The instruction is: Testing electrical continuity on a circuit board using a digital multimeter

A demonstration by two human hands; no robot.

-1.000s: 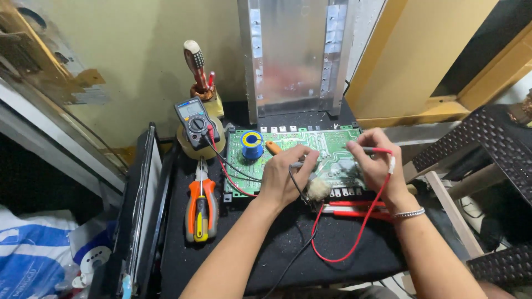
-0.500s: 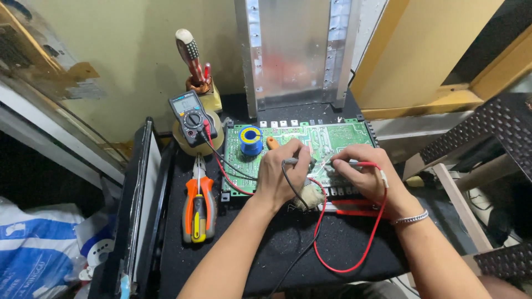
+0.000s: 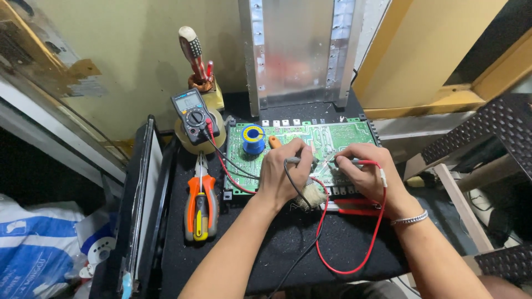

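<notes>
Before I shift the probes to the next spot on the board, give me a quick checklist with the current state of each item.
1. Left hand grips the black probe: ok.
2. Right hand grips the red probe: ok.
3. Both tips on the green board: cannot tell, fingers hide the contact points.
4. Both leads run to the multimeter: ok.
5. Meter reading visible: cannot tell, the display is too small to read.
6. Red lead free of snags: ok, it loops loose over the black mat; the pliers lie apart from it.
</notes>
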